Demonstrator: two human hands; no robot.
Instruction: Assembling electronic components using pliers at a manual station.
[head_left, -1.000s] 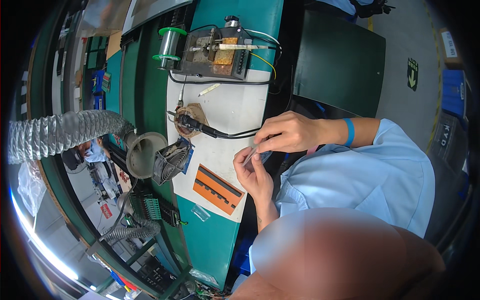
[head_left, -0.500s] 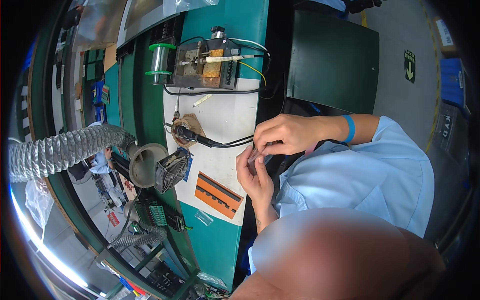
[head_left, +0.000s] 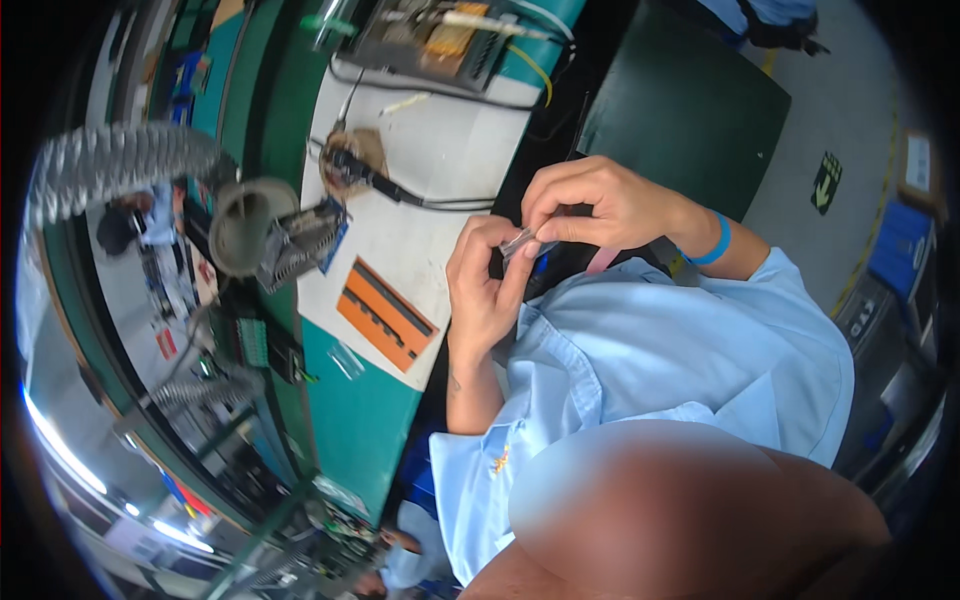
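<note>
My left hand [head_left: 482,290] is closed, its thumb and fingertips pinching a small see-through plastic piece [head_left: 517,243] with a greyish sheen. From the other side, my right hand [head_left: 605,205], below a blue wristband [head_left: 712,240], has its thumb and forefinger closed on the same piece. The fingertips hide part of it, and its exact kind cannot be made out. Both hands are in front of my body, just off the bench edge. Nearest to my left hand on the bench lies an orange board [head_left: 387,313] with black strips and notches.
A soldering iron [head_left: 360,172] rests at its round stand on the white bench mat [head_left: 455,150]. Beyond are a soldering station [head_left: 400,45], a small fan [head_left: 300,245] and a fume duct [head_left: 135,170]. A see-through plastic piece [head_left: 347,361] lies on the green bench top [head_left: 375,420].
The view has turned, so the bench sits further left and higher. My hands stay together, appear higher in the picture, and show more of the plastic piece between the fingertips.
</note>
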